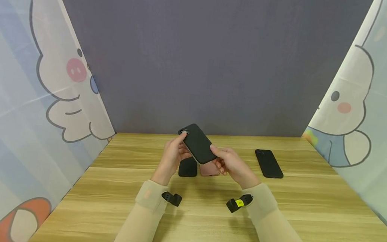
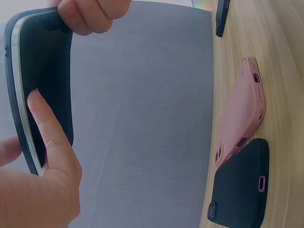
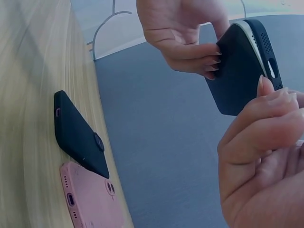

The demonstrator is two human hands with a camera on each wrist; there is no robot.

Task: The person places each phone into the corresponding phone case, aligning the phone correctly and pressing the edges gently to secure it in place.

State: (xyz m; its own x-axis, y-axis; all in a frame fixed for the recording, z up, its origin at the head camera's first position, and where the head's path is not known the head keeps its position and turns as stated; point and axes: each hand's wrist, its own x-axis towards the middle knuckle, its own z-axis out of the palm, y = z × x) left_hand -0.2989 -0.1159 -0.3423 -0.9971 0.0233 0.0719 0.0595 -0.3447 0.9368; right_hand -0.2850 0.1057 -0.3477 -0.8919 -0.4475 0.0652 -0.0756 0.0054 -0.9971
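Both hands hold a smartphone [image 2: 50, 52] in a black case [image 1: 199, 144] raised over the table, its back toward the head camera. My left hand [image 1: 175, 149] grips the camera end, thumb on the back by the lens and index finger along the dark screen. My right hand [image 1: 232, 163] pinches the opposite end, thumb on the back and fingers beneath. In the right wrist view, the phone's pale edge [image 3: 251, 40] shows at this end, beside the case's rim with its port opening. In the left wrist view, that pale edge also runs along the long side.
Below the hands, a black phone case [image 1: 188, 168] and a pink phone case [image 1: 209, 169] lie side by side, backs up. Another black phone case [image 1: 269, 163] lies to the right. A grey panel [image 1: 211, 62] rises behind the wooden table [image 1: 206, 227]; printed curtains [image 1: 18, 123] flank it.
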